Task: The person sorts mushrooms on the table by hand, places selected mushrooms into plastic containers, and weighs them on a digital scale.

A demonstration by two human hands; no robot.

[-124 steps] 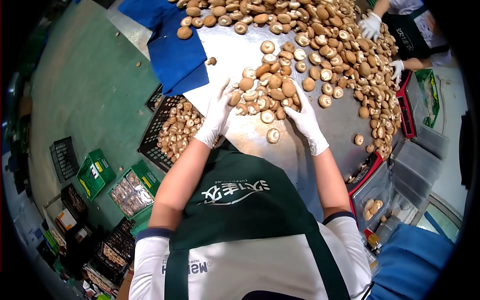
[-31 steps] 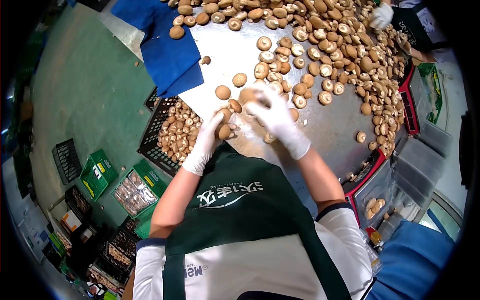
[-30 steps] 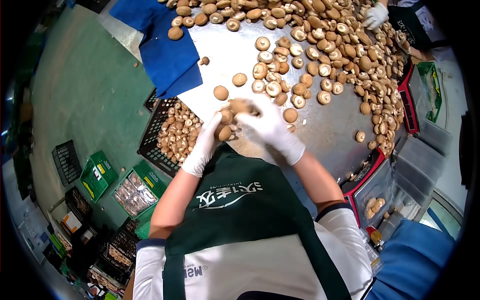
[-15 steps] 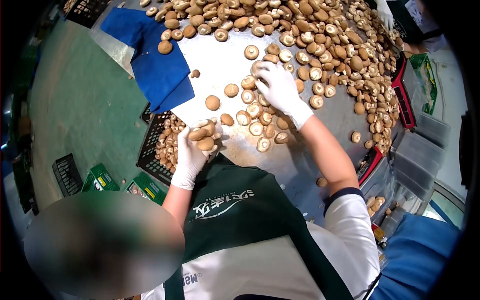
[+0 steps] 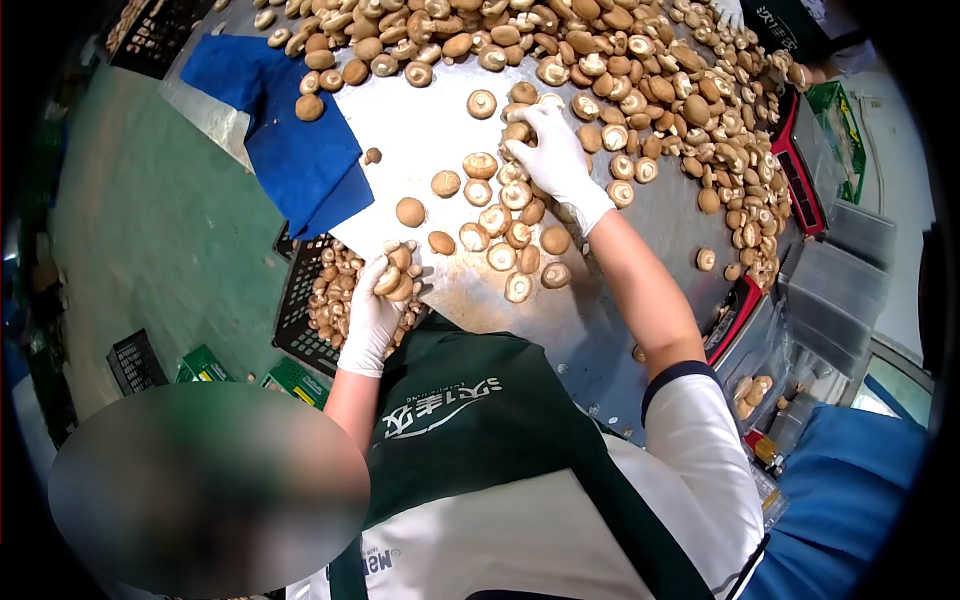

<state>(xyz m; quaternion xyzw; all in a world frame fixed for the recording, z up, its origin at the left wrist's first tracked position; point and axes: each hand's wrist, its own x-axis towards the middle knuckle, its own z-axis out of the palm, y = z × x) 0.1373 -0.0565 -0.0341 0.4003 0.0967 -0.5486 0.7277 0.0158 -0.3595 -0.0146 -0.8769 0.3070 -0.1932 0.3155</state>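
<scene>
My left hand (image 5: 373, 318), in a white glove, is closed around several brown shiitake mushrooms (image 5: 399, 272). It is beside the table's near edge, over the right side of a black crate (image 5: 290, 305) holding small mushrooms. My right hand (image 5: 556, 160), also gloved, reaches over the metal table (image 5: 420, 150). Its thumb and fingers are curled around a mushroom (image 5: 517, 132) at the front of the big pile. Several loose mushrooms (image 5: 500, 257) lie between my hands, many with their pale stems upward.
A large mushroom heap (image 5: 600, 50) covers the table's far and right sides. On the left edge lies a blue cloth (image 5: 300, 150). Red-edged equipment (image 5: 797, 180) and clear plastic bins (image 5: 840, 290) stand at right. Another person's gloved hand (image 5: 728, 12) is at the far right.
The camera view has shifted slightly, moving the table contents leftward in the picture. My left hand has turned with its mushrooms. My right hand has shifted rightward over the table, fingers around a mushroom.
</scene>
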